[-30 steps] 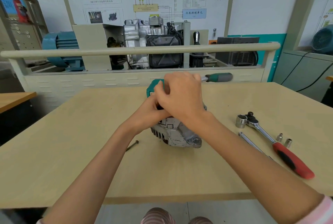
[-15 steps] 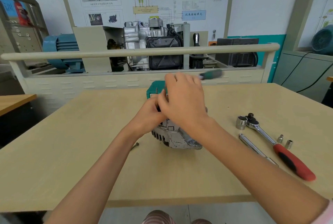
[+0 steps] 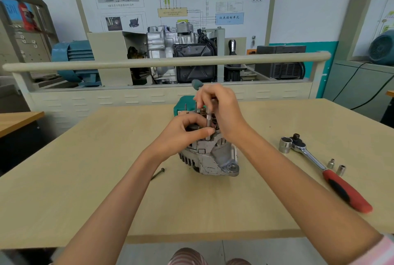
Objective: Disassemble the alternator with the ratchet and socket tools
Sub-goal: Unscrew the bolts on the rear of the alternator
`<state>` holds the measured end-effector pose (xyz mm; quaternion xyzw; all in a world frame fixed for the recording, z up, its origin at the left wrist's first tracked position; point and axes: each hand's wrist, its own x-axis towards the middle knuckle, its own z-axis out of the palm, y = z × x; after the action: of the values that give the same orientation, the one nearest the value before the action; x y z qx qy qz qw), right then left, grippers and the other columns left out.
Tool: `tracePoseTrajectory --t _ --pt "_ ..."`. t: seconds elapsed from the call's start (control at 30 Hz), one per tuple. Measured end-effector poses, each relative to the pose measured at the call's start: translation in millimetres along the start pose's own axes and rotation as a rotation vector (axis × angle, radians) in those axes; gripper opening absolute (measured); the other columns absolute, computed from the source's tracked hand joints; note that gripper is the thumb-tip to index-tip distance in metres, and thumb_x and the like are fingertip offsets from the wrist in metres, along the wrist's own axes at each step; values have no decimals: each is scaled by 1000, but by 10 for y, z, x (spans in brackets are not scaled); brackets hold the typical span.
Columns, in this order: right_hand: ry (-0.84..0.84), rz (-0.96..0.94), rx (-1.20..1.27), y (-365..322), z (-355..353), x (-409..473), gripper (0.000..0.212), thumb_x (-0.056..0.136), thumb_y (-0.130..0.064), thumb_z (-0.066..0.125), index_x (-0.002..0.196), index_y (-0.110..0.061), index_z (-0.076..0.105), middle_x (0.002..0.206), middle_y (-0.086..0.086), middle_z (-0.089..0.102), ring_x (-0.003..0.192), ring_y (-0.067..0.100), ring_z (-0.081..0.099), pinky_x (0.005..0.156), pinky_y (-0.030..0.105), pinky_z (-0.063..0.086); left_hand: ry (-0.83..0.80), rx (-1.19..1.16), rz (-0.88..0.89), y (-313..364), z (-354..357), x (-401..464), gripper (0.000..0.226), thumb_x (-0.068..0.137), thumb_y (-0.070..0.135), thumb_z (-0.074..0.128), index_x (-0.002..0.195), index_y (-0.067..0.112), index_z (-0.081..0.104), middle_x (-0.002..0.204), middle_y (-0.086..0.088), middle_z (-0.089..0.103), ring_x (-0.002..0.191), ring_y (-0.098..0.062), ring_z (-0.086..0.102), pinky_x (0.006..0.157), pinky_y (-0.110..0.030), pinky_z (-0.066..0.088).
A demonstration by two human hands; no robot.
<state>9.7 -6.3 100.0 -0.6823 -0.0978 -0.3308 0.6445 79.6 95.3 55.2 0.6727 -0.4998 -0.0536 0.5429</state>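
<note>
A silver alternator (image 3: 213, 156) stands on the wooden table (image 3: 85, 179), with a teal part (image 3: 181, 105) behind it. My right hand (image 3: 221, 111) grips a green-handled socket driver (image 3: 197, 84) held nearly upright, its metal shaft (image 3: 208, 124) reaching down to the alternator's top. My left hand (image 3: 185, 132) rests on the alternator's top and pinches the shaft's lower end with its fingertips. A red-handled ratchet (image 3: 332, 177) lies on the table to the right, apart from both hands.
A large socket (image 3: 285, 144) sits beside the ratchet head, and two small sockets (image 3: 336, 166) lie near its handle. A loose long bolt (image 3: 157, 173) lies left of the alternator. A railing (image 3: 149, 61) and an engine display (image 3: 181, 51) stand behind the table.
My right hand has swung the green-handled driver from lying sideways to the right up to nearly vertical. My left hand's fingers now pinch the shaft above the alternator.
</note>
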Motion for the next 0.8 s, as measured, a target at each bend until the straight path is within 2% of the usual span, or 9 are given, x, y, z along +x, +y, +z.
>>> tracePoseTrajectory --t 0.07,0.17,0.23,0.27,0.37,0.47,0.6,0.67,0.8 --pt "22 -122 -167 11 54 -40 32 77 -16 41 45 -10 39 54 4 42 60 14 42 66 31 39 -5 -7 7 2 -5 2 16 82 3 66 79 18 66 71 20 66 71 3 60 69 -13 48" --pt "210 -403 -950 131 164 -147 19 78 -17 50 60 -16 44 64 -1 43 67 16 39 73 34 35 40 5 28 14 11 3 28 82 -9 57 84 17 64 74 12 68 70 4 59 64 -14 48" --pt "371 -379 -1379 184 207 -205 13 74 -24 55 75 -11 53 75 5 50 75 22 44 79 36 34 66 14 24 23 31 -3 36 83 -10 50 82 24 61 70 19 67 66 9 59 58 -9 46" --pt "413 -350 -1451 198 221 -230 18 72 -26 56 79 -9 55 78 7 51 76 25 45 79 37 34 67 20 17 29 33 -9 38 84 -9 49 79 28 59 67 19 67 64 9 58 56 -7 45" --pt "366 -355 -1315 181 231 -239 22 73 -27 54 81 -7 56 81 7 51 79 25 44 82 35 31 55 50 2 14 -6 1 43 86 -3 49 65 33 60 61 15 61 60 5 53 57 -14 46" --pt "218 -385 -973 138 206 -165 16 74 -20 50 69 -6 55 72 4 47 76 20 42 79 31 29 13 62 0 17 -21 16 22 84 0 53 75 18 63 69 1 63 69 -6 56 63 -27 48" --pt "37 -180 -247 50 69 -36 30 78 -13 42 48 -10 40 56 7 40 61 16 41 63 28 35 -5 -8 -4 9 -28 7 20 84 4 65 81 23 67 76 13 68 78 -2 61 73 -17 47" --pt "-11 -78 -31 49 8 -3 36 80 -17 40 44 -12 39 53 10 40 60 16 44 64 22 40 -1 11 -11 11 -19 3 15 83 9 67 80 23 66 77 15 67 79 -1 61 73 -15 47" --pt "55 -172 -139 77 91 -40 36 82 -14 41 46 -14 39 53 1 39 57 22 40 58 27 34 3 -4 17 16 0 -2 7 83 2 65 89 5 65 86 -11 68 82 -15 63 76 -24 52"
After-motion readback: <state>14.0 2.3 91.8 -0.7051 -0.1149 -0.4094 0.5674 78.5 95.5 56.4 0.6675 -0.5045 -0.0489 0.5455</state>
